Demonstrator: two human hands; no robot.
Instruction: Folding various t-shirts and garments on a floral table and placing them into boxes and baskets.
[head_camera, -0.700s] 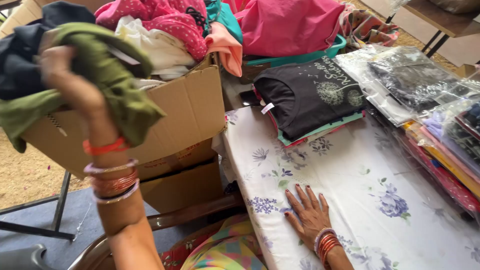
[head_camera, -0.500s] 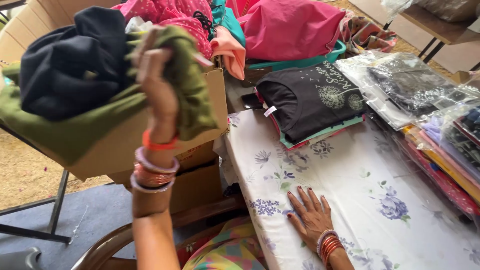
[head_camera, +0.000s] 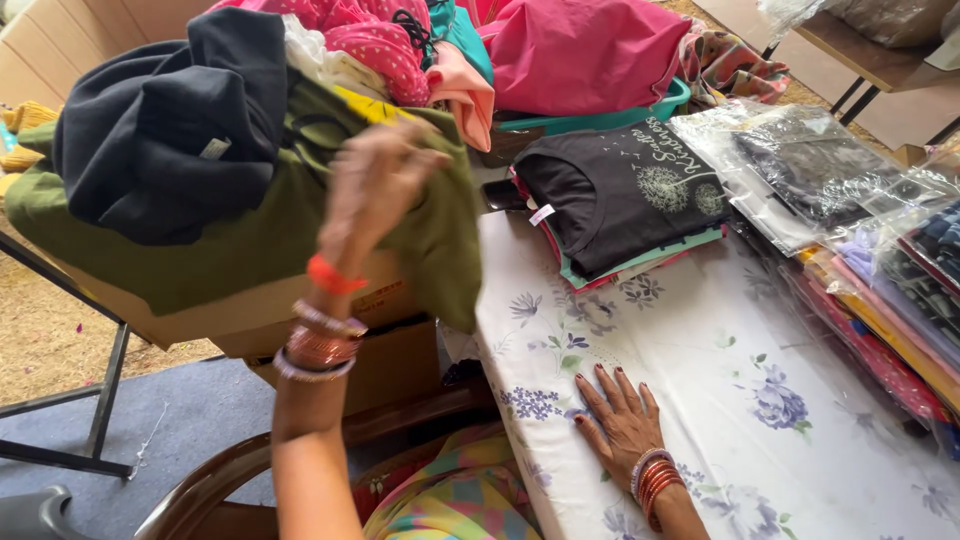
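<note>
Left hand (head_camera: 375, 185) raised, gripped two garments: one olive-green garment (head_camera: 250, 235), one dark navy garment (head_camera: 165, 125) bundled on top, above cardboard box (head_camera: 385, 365). Right hand (head_camera: 620, 425) flat, released, on floral tablecloth (head_camera: 720, 360). One black T-shirt (head_camera: 615, 195) folded nearby.

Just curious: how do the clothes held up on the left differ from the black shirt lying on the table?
The held bundle is bunched, olive and dark, gripped in the air by the left hand. The black shirt is neatly folded, printed, lying atop a stack on the table. The right hand rests flat, apart from it. Both are garments.
</note>
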